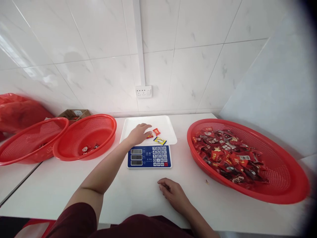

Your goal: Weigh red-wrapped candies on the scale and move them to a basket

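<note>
White tiled wall (158,71) behind, white table (131,195) in front. I have the left hand (146,130) over the white tray (128,125) of the scale (148,157), fingers curved, thumb apart, nothing visibly held. Just by its thumb, a half-hidden red packet (150,136); from out here I can't tell if they touch. Right of that hand, a second red packet (156,131). Right and slightly nearer the camera, a yellow packet (160,141), long axis crosswise, its right end angled toward the camera. Right hand (170,191) rests loosely curled, palm hidden; contents unknown. From it, all three lie ahead, beyond the scale; left hand clearly nearer.
</note>
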The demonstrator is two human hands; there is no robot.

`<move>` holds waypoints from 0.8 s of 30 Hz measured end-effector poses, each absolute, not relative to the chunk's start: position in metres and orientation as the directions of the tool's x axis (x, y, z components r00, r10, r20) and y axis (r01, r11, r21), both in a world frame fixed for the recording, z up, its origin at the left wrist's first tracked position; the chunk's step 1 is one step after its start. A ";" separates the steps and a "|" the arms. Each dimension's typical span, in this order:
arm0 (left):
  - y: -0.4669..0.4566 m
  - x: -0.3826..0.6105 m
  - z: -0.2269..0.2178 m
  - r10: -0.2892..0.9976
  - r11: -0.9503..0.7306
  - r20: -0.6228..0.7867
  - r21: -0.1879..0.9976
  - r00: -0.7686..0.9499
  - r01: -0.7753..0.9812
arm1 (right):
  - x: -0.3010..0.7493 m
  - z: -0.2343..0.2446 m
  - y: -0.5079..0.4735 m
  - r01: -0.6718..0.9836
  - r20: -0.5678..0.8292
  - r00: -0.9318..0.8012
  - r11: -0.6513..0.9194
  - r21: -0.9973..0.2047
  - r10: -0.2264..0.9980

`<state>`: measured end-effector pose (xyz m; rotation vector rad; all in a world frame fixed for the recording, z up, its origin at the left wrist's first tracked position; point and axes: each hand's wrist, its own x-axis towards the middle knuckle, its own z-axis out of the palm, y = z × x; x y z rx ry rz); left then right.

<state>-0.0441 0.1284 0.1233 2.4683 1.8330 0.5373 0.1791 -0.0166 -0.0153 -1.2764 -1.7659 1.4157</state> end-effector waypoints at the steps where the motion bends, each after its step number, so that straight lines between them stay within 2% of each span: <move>1: 0.130 -0.032 0.123 0.943 -0.316 0.175 0.199 0.283 0.928 | 0.179 -0.016 -0.017 0.335 -0.146 -0.406 -0.001 -0.942 0.902; 4: 0.135 -0.005 0.118 0.967 -0.253 0.028 0.123 0.252 0.959 | 0.179 -0.017 -0.017 0.333 -0.145 -0.401 -0.004 -0.943 0.905; 10: 0.148 0.011 0.105 0.965 -0.263 0.023 0.070 0.262 0.962 | 0.178 -0.016 -0.017 0.335 -0.137 -0.401 0.006 -0.942 0.906; 17: 0.144 -0.024 0.109 0.976 -0.198 0.114 0.130 0.184 0.971 | 0.180 -0.011 -0.017 0.338 -0.151 -0.405 -0.006 -0.941 0.902; 24: 0.111 -0.134 0.146 0.951 0.116 0.264 0.170 -0.158 0.979 | 0.180 -0.012 -0.016 0.345 -0.172 -0.425 -0.017 -0.938 0.889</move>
